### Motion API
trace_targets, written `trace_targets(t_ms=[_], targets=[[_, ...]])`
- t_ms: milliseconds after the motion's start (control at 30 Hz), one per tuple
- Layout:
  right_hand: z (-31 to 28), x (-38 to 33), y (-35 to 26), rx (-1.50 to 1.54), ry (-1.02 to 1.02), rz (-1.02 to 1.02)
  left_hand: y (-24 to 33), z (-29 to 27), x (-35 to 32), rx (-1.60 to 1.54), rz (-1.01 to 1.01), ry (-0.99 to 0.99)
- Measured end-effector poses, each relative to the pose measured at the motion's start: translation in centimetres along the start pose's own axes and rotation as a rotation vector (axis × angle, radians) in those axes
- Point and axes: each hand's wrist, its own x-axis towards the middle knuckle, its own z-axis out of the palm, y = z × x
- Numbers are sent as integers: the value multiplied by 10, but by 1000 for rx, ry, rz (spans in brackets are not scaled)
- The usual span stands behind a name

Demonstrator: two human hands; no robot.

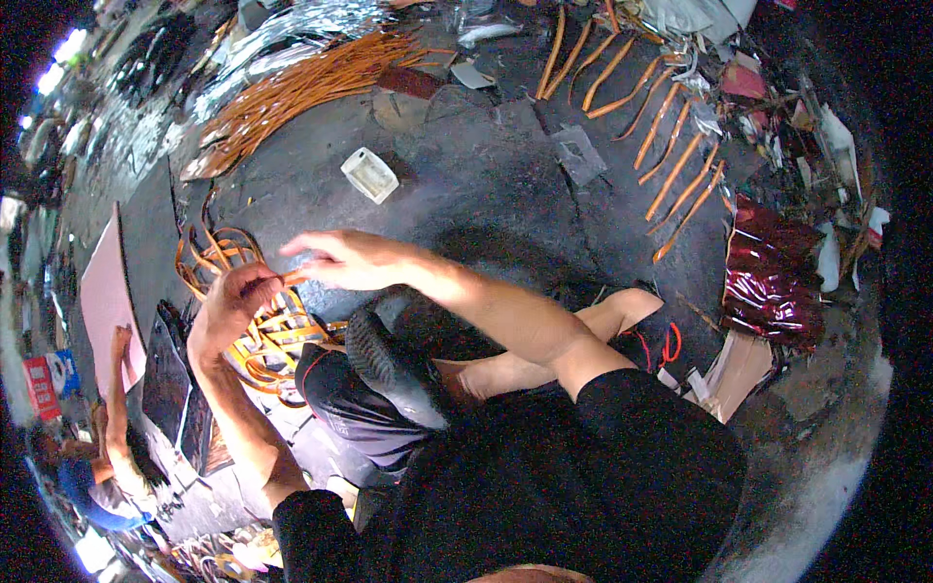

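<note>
My left hand (236, 299) is closed with its fingers bent round the end of a flat orange strip (293, 279). From the right, my right hand (355, 258) meets the same strip with its lower fingertips, while its upper fingers reach out straight. Only a short piece of the strip shows between the two hands. Beneath and beside my left hand lies a loose tangle of orange strips (277, 342), looped over one another on the floor by my knee. My left hand hides part of this tangle.
A white rectangular dish (371, 176) sits on the dark floor (457, 185). Beyond it lies a long bundle of orange strips (301, 87). Separate orange strips (675, 175) are spread at the far right, near dark red shiny sheeting (773, 277). At left, another person's arm (119, 408) touches a pink board (109, 296).
</note>
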Motion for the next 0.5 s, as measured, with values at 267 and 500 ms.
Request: trace_targets(t_ms=[267, 500], targets=[[-159, -131, 72, 11, 61, 482, -83, 86, 96, -235, 83, -162], [-195, -117, 106, -983, 366, 549, -101, 183, 183, -347, 44, -8]])
